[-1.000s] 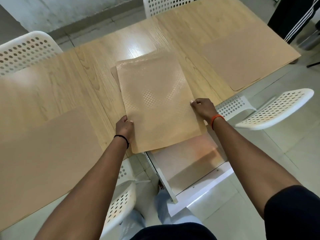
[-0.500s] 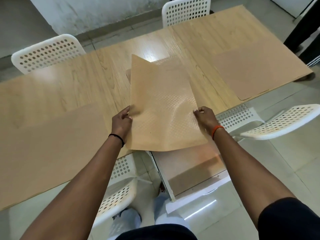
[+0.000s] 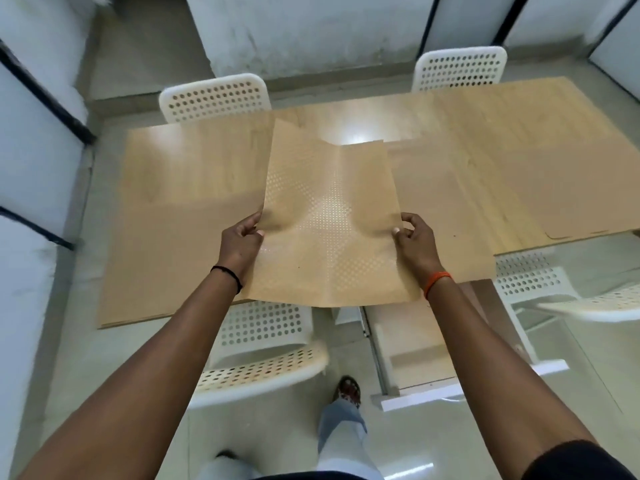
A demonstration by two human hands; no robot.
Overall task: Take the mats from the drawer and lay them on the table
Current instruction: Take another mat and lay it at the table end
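Mats counted: three are seen in all, one held and two lying flat.
Left mat [image 3: 173,258]: laid flat on the tabletop [image 3: 194,161] at its left near corner.
Left hand [image 3: 240,245]: closed on the left edge of the held mat, thumb on top, a black band worn at the wrist.
Held mat [image 3: 329,230]: gripped by both hands above the middle of the tabletop, bowed along its length, its dotted face turned up and its far edge raised.
Right hand [image 3: 414,242]: closed on the right edge of the held mat by thumb and fingertips, an orange band worn at the wrist.
Drawer [image 3: 412,344]: one is seen, pulled out below the near edge of the tabletop; its inside is partly hidden by the right arm.
Right mat [image 3: 446,220]: laid flat on the tabletop just right of the held mat, reaching the near edge.
Chairs: four white perforated ones are counted, two [image 3: 214,98] [image 3: 459,69] at the far side and two [image 3: 263,351] [image 3: 533,282] at the near side.
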